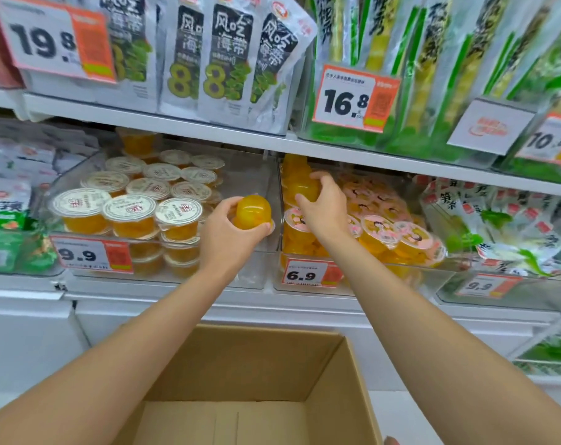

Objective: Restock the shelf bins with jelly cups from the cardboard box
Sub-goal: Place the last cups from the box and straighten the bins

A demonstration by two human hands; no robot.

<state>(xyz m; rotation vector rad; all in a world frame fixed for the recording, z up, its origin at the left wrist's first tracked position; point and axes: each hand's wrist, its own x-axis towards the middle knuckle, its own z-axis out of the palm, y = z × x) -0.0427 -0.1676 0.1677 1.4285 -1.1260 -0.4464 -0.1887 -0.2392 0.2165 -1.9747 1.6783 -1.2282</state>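
My left grip holds a jelly cup base-up; the gap in the left bin lies just below. My right grip clasps a second cup.

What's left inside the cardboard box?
The cardboard box shows only bare floor and inner walls, with nothing lying on them. Its near end is out of frame, so what lies there cannot be seen.

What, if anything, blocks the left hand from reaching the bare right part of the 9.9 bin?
Probably nothing, yes: the left hand, holding a jelly cup, is at that bin's open top beside the bare stretch, and the right hand is off to the right.
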